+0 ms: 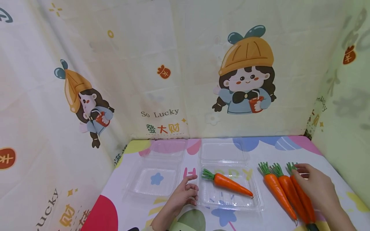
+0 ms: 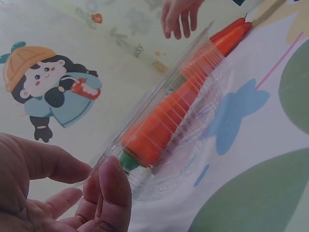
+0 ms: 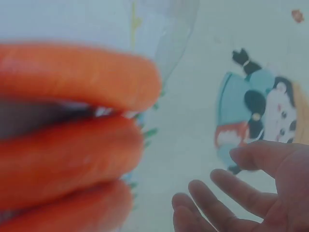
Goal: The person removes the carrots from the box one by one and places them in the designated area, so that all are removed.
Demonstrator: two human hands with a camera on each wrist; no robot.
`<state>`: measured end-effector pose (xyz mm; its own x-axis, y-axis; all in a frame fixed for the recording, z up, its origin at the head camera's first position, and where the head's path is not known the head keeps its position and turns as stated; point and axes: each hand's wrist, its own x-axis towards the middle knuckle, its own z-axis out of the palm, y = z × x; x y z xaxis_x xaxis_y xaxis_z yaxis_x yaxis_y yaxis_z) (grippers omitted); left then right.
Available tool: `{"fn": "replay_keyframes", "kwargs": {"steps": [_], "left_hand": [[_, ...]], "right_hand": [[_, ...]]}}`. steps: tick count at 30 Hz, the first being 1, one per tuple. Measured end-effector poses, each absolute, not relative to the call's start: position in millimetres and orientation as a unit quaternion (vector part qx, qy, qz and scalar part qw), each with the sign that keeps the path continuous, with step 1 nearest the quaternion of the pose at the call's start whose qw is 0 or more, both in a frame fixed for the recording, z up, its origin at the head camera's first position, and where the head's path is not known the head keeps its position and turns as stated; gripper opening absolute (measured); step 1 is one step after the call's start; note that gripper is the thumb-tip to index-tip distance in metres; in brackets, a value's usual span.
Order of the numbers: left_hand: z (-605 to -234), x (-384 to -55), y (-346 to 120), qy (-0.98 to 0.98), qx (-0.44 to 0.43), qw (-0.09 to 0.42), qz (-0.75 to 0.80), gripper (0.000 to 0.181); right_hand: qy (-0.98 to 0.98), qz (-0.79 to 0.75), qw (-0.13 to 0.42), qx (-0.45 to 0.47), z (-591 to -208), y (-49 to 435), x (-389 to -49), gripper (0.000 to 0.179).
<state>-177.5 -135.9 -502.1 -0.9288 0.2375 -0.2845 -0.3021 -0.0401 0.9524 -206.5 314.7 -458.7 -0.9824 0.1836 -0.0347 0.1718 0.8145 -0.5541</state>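
Note:
One orange carrot (image 1: 231,184) with green stubby leaves lies in the bottom of a clear plastic clamshell box (image 1: 211,200), whose lid is folded back. My left hand (image 1: 184,192) is at that box's left edge, fingers loosely bent. In the left wrist view, its fingertips overlap the clear rim. Three more carrots (image 1: 278,192) lie side by side at the right. Over the rightmost one hovers my right hand (image 1: 315,184), partly hiding it. In the right wrist view, the right hand (image 3: 241,193) has spread, slightly bent fingers with nothing between them.
A second clear clamshell box (image 1: 141,189), lid folded back, sits to the left. Patterned cloth (image 1: 179,80) hangs as walls at the back and both sides. A small dark item (image 1: 312,227) shows at the front edge of the view, below the carrots.

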Motion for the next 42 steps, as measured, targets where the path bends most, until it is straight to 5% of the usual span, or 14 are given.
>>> {"fn": "replay_keyframes", "kwargs": {"steps": [22,42], "left_hand": [[-503.9,-177.3,-135.4,0.67,-0.031,0.184,0.718,0.065],[-502.5,-176.7,-135.0,0.671,-0.034,0.187,0.717,0.065]], "right_hand": [[-0.953,0.301,0.024,0.021,-431.5,206.4,-193.8,0.043],[-0.957,0.279,-0.02,0.073,-471.1,140.5,-188.9,0.046]]}}
